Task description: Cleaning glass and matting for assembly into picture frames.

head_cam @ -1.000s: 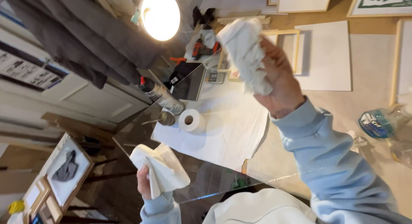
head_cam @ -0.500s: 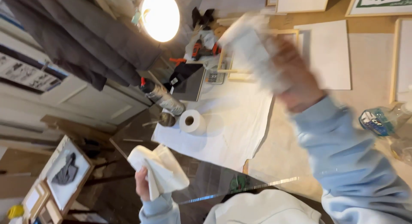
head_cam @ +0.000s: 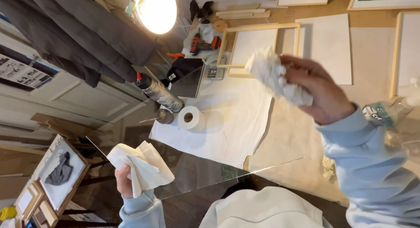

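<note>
The work in hand looks like the wiping of a clear glass pane, which the person holds up in front of the body, its thin edges catching light as pale lines across the lower middle of the view. The left hand is closed around a folded white cloth at the pane's left edge, apparently gripping the glass through the cloth so that bare fingers stay off it. The right hand is raised above the worktable, fingers curled tight around a crumpled wad of white paper; whether the wad is touching the glass at this instant cannot be told, since the pane is nearly invisible there. Judging by this, the step is mid-polish, and the next stroke seems to call for a steady left grip while the wad passes flat across the surface without pressing the pane out of balance. Beneath the glass lies a white sheet with a roll of paper on it, a spray can just beside the roll, a wooden frame further back, and a clear spray bottle near the right sleeve.
</note>
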